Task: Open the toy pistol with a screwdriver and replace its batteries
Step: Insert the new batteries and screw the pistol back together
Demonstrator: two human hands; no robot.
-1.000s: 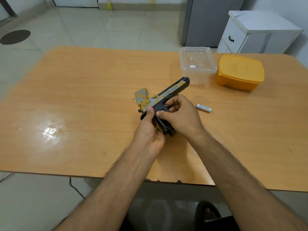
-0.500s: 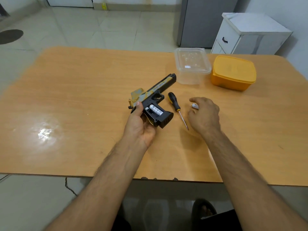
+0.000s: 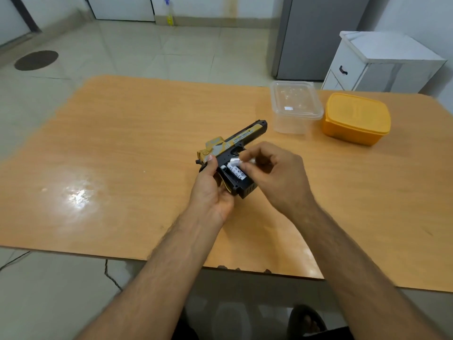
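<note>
The black and yellow toy pistol lies on its side near the middle of the wooden table, barrel pointing to the far right. My left hand grips its rear and handle from below, thumb on the back end. The grip's battery bay is uncovered, and a white battery sits in it. My right hand pinches a second white battery at the top of the bay. The screwdriver is hidden behind my right hand.
A clear plastic container with a lid and a yellow lidded box stand at the far right of the table. Beyond the table are a white cabinet and a grey appliance.
My right hand picked up the loose battery from the table on the right and brought it left to the pistol's open bay. My left hand keeps holding the pistol.
</note>
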